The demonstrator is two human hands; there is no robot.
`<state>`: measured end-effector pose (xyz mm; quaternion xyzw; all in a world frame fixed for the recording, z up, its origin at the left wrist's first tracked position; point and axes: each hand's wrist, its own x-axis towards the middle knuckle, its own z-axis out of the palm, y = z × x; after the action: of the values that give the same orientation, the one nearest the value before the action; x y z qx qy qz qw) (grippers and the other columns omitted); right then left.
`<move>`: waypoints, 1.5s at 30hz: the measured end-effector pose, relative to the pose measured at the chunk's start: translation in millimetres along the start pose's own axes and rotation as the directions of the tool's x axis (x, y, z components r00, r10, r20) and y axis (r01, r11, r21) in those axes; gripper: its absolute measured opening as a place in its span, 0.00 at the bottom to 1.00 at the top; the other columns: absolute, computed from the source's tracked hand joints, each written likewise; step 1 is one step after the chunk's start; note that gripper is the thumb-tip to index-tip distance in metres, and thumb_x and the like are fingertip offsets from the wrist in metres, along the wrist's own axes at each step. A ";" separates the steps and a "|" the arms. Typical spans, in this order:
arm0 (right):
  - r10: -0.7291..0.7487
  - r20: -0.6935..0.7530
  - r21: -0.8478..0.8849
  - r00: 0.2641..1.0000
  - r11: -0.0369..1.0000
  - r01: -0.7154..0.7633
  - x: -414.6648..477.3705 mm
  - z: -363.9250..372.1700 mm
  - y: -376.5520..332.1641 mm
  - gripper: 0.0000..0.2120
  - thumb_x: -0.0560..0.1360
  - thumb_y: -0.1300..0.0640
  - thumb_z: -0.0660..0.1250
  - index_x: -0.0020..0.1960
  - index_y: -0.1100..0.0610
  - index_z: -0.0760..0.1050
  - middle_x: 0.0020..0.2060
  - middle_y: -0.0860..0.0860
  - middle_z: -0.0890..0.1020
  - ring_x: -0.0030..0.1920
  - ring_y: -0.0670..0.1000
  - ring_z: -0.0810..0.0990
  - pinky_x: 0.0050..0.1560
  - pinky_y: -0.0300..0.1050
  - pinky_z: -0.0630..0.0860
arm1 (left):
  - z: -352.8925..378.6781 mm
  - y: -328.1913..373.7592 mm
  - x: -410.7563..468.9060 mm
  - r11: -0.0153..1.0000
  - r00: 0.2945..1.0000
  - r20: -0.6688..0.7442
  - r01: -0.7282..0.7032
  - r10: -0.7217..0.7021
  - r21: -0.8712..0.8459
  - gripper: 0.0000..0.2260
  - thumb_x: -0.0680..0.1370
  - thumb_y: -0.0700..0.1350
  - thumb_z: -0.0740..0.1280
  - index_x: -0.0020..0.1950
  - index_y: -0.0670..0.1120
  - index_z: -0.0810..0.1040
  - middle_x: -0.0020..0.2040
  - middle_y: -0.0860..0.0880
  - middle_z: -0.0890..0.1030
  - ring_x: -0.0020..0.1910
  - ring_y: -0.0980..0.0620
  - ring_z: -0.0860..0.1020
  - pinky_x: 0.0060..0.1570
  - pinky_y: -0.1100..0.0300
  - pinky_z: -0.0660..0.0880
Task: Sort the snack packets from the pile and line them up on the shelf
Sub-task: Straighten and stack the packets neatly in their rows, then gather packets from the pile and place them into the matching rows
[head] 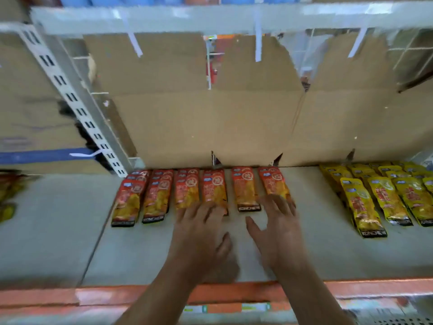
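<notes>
Several red snack packets (pixel 187 187) lie side by side in a row at the back of the grey shelf (pixel 131 249). My left hand (pixel 201 233) reaches in with straight fingers, its fingertips on the lower ends of two middle red packets (pixel 214 188). My right hand (pixel 276 228) is spread flat, fingertips over the bottom of the rightmost red packet (pixel 273 184). Between the hands lies one red packet (pixel 244 188) untouched. Neither hand grips anything. Several yellow packets (pixel 384 195) lie in overlapping rows at the right of the shelf.
Brown cardboard (pixel 210 109) lines the back of the shelf. An orange shelf edge (pixel 234 294) runs along the front. A white slotted upright (pixel 77 106) stands at the left. More packets (pixel 9 195) show blurred at the far left.
</notes>
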<state>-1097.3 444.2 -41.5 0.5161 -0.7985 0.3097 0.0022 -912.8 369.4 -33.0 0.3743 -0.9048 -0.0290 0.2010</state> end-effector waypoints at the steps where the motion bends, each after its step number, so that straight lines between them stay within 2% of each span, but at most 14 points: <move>1: -0.032 0.033 -0.006 0.999 0.999 0.032 -1.0 9.7 -19.4 0.24 0.70 0.43 0.69 0.62 0.54 0.78 0.60 0.52 0.79 0.61 0.58 0.76 0.62 0.56 0.74 | -11.5 -19.1 -11.9 0.999 0.999 -0.017 0.047 -0.047 0.016 0.22 0.70 0.58 0.67 0.61 0.50 0.80 0.59 0.48 0.81 0.58 0.43 0.78 0.56 0.44 0.75; 4: -0.131 0.130 0.014 0.983 0.991 0.130 -8.9 38.8 -87.2 0.28 0.71 0.43 0.68 0.68 0.54 0.75 0.63 0.53 0.78 0.64 0.59 0.75 0.65 0.58 0.73 | -49.4 -80.2 -56.5 0.979 0.979 -0.072 0.196 -0.192 0.048 0.23 0.71 0.58 0.67 0.62 0.50 0.80 0.61 0.49 0.80 0.60 0.43 0.77 0.58 0.44 0.73; 7: -0.260 0.157 0.063 0.953 0.965 0.253 -28.4 66.1 -164.0 0.28 0.72 0.42 0.64 0.66 0.56 0.76 0.62 0.54 0.78 0.63 0.59 0.75 0.63 0.57 0.73 | -89.3 -144.2 -111.7 0.943 0.939 -0.128 0.329 -0.320 0.053 0.24 0.70 0.59 0.67 0.64 0.50 0.79 0.62 0.49 0.80 0.62 0.42 0.77 0.59 0.43 0.73; 9: -0.348 0.139 0.107 0.927 0.936 0.335 -45.8 83.0 -219.4 0.26 0.72 0.44 0.65 0.65 0.57 0.77 0.60 0.54 0.78 0.61 0.57 0.75 0.62 0.54 0.73 | -118.0 -186.5 -152.1 0.908 0.903 -0.149 0.415 -0.403 0.057 0.25 0.72 0.60 0.66 0.66 0.51 0.78 0.64 0.49 0.79 0.65 0.42 0.76 0.61 0.42 0.73; 12: -0.393 0.150 0.197 0.907 0.911 0.362 -70.8 107.4 -301.5 0.26 0.70 0.45 0.66 0.64 0.58 0.79 0.59 0.54 0.79 0.61 0.56 0.76 0.63 0.48 0.71 | -160.9 -245.4 -215.4 0.844 0.835 -0.201 0.533 -0.513 0.060 0.25 0.73 0.62 0.64 0.67 0.52 0.77 0.66 0.50 0.78 0.67 0.42 0.74 0.63 0.42 0.72; 16: -0.463 0.178 0.205 0.868 0.880 0.428 -102.3 136.9 -403.1 0.26 0.70 0.46 0.66 0.64 0.58 0.78 0.60 0.54 0.80 0.60 0.59 0.77 0.62 0.56 0.75 | -220.1 -311.7 -289.2 0.766 0.759 -0.252 0.636 -0.601 0.089 0.26 0.74 0.63 0.61 0.68 0.52 0.78 0.65 0.50 0.79 0.66 0.43 0.74 0.62 0.42 0.73; 20: -0.539 0.176 0.212 0.823 0.838 0.503 -126.7 150.4 -480.1 0.28 0.70 0.43 0.61 0.63 0.58 0.79 0.58 0.55 0.81 0.57 0.60 0.80 0.57 0.58 0.79 | -267.0 -355.3 -338.5 0.702 0.693 -0.272 0.708 -0.668 0.078 0.27 0.76 0.65 0.57 0.70 0.54 0.77 0.68 0.52 0.78 0.69 0.46 0.72 0.66 0.44 0.71; 23: -0.567 0.143 0.228 0.811 0.816 0.531 -133.6 153.1 -519.3 0.23 0.69 0.48 0.69 0.62 0.56 0.80 0.56 0.53 0.81 0.56 0.60 0.80 0.56 0.58 0.79 | -289.2 -374.9 -359.6 0.675 0.648 -0.307 0.738 -0.697 0.023 0.27 0.75 0.65 0.56 0.70 0.56 0.76 0.68 0.53 0.77 0.70 0.48 0.72 0.67 0.45 0.69; 26: -0.576 0.141 0.209 0.805 0.812 0.544 -135.4 158.8 -548.5 0.23 0.67 0.53 0.76 0.62 0.54 0.80 0.55 0.52 0.81 0.56 0.58 0.79 0.57 0.57 0.79 | -302.5 -390.6 -376.3 0.657 0.617 -0.326 0.754 -0.716 -0.016 0.28 0.75 0.65 0.56 0.69 0.55 0.77 0.68 0.53 0.78 0.69 0.47 0.73 0.67 0.44 0.70; 31: -0.607 0.178 0.226 0.774 0.791 0.569 -138.4 181.9 -589.1 0.24 0.66 0.54 0.78 0.61 0.54 0.80 0.55 0.51 0.80 0.58 0.56 0.78 0.56 0.55 0.79 | -311.4 -414.1 -401.5 0.614 0.567 -0.319 0.787 -0.760 -0.063 0.26 0.75 0.64 0.57 0.68 0.56 0.77 0.67 0.56 0.78 0.68 0.50 0.73 0.66 0.46 0.71; 37: -0.601 0.208 0.240 0.772 0.796 0.555 -137.2 228.0 -625.7 0.23 0.64 0.55 0.79 0.59 0.55 0.81 0.54 0.54 0.81 0.56 0.59 0.79 0.55 0.56 0.79 | -322.2 -460.3 -415.6 0.559 0.528 -0.301 0.829 -0.794 -0.020 0.30 0.73 0.67 0.53 0.70 0.57 0.77 0.68 0.57 0.77 0.71 0.51 0.71 0.69 0.48 0.69; 41: -0.591 0.236 0.280 0.772 0.802 0.528 -118.3 262.5 -644.2 0.20 0.68 0.52 0.75 0.59 0.54 0.80 0.54 0.52 0.80 0.56 0.58 0.79 0.55 0.55 0.79 | -326.3 -503.4 -404.5 0.530 0.519 -0.257 0.847 -0.816 0.027 0.24 0.76 0.64 0.59 0.70 0.59 0.75 0.68 0.58 0.76 0.71 0.53 0.70 0.69 0.50 0.67; 43: -0.539 0.301 0.264 0.787 0.840 0.474 -103.8 280.3 -652.6 0.21 0.72 0.49 0.74 0.63 0.53 0.79 0.57 0.52 0.80 0.58 0.56 0.79 0.57 0.53 0.77 | -326.0 -528.9 -393.5 0.538 0.530 -0.226 0.843 -0.817 0.033 0.22 0.78 0.60 0.65 0.72 0.60 0.73 0.70 0.60 0.74 0.72 0.54 0.69 0.70 0.51 0.66; 45: -0.460 0.396 0.232 0.795 0.888 0.398 -85.7 297.2 -659.7 0.22 0.74 0.45 0.72 0.66 0.52 0.77 0.59 0.51 0.80 0.61 0.55 0.79 0.59 0.51 0.76 | -324.0 -555.7 -381.7 0.551 0.546 -0.205 0.834 -0.812 0.038 0.23 0.78 0.60 0.65 0.72 0.59 0.73 0.70 0.59 0.74 0.71 0.52 0.70 0.69 0.50 0.67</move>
<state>-418.6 185.4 15.5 0.7389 -0.6167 0.2303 -0.1434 -174.1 265.2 20.9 0.7683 -0.6031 -0.0299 0.2124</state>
